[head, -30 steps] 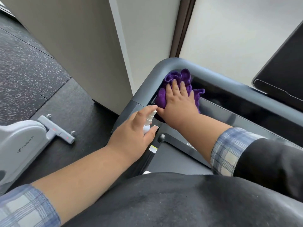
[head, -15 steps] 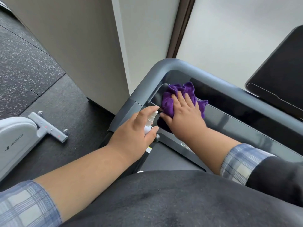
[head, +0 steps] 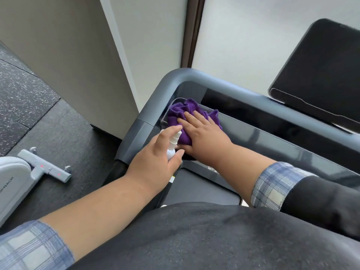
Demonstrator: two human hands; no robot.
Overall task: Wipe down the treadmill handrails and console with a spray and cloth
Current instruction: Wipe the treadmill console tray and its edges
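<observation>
A purple cloth (head: 178, 114) lies bunched in the left corner of the treadmill's dark console tray (head: 272, 137). My right hand (head: 204, 135) presses flat on the cloth with straight fingers. My left hand (head: 155, 158) grips a small white spray bottle (head: 173, 144), nozzle pointing up, just left of the cloth. The grey handrail (head: 155, 106) curves around the corner behind the cloth. Most of the bottle is hidden in my palm.
A black tilted screen (head: 319, 71) stands at the upper right. A white-grey machine base (head: 44, 170) sits on the dark rubber floor to the left. A beige wall and window frame rise behind the handrail. The treadmill belt (head: 198, 190) lies below the console.
My right hand and the cloth slid slightly down and left inside the tray corner. My left hand with the bottle stayed beside it.
</observation>
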